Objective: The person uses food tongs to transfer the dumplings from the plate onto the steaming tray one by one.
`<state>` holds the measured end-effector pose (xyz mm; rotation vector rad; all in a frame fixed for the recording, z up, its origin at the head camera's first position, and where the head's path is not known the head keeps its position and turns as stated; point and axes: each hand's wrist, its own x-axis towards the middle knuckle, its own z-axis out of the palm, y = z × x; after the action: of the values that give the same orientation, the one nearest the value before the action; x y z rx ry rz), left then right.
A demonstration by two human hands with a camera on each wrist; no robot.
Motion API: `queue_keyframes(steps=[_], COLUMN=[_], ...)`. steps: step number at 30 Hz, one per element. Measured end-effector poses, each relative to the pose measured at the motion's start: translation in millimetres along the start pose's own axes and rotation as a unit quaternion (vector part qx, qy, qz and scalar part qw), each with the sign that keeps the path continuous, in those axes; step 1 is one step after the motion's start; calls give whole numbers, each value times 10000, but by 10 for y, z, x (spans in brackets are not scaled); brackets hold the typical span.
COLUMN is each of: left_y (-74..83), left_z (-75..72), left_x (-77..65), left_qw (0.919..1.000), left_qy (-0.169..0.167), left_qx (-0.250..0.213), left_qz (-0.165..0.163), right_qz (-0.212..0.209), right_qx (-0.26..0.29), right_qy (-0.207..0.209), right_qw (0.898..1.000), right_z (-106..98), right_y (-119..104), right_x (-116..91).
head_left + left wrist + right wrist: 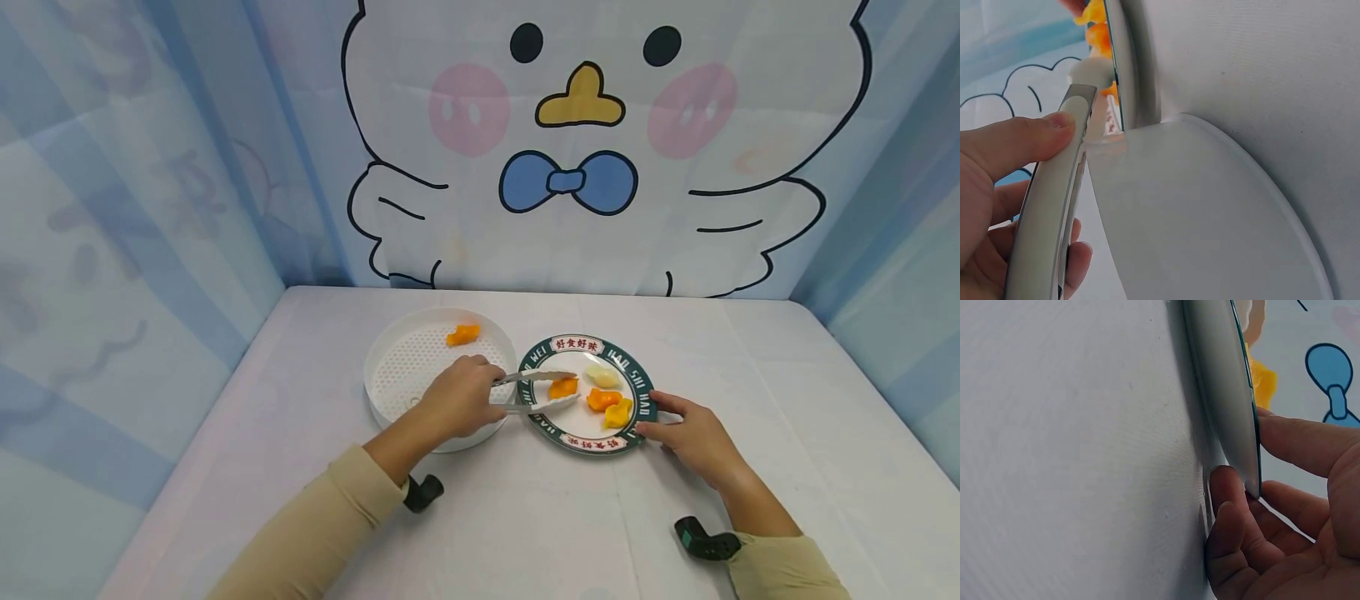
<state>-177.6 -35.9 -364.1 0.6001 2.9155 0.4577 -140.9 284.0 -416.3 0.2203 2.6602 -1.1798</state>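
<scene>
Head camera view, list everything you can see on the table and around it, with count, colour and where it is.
Table: one, covered in white cloth, fills the foreground.
Backdrop: one, blue and white with a cartoon bird, behind the table.
Steamer tray: one, white, perforated, left of centre.
Plate: one, white with a green lettered rim, right of the tray.
Tongs: one pair, white and metal, tips around an orange piece on the plate.
Orange pieces: four; one in the tray, three on the plate.
Pale piece: one, cream, on the plate.
Wrist cameras: two, black.
Left hand: grips the tongs.
Right hand: holds the plate's right rim.
</scene>
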Motion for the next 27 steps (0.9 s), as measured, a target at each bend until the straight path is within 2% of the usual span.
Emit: queue_keyframes(steps=[5,12,19,27], left_y=[-13,-44,-125,-319], left_z=[-17,-111,-224,-354], left_x=[-19,-76,-121,-158], left_qw=[9999,9991,9986,9967], left_qy=[93,308,418,588], left_qx=[38,-99,-297,-567], left_qz=[118,262,126,1], right_qz=[-60,-93,-98,-65], right_qx=[32,29,43,108], right_qy=[11,11,7,-7], right_qw=[10000,10000,9999,9999], right_z=[1,-8,-4,-2], right_y=[0,-1,-4,5], right_x=[-4,-1,-5,-4])
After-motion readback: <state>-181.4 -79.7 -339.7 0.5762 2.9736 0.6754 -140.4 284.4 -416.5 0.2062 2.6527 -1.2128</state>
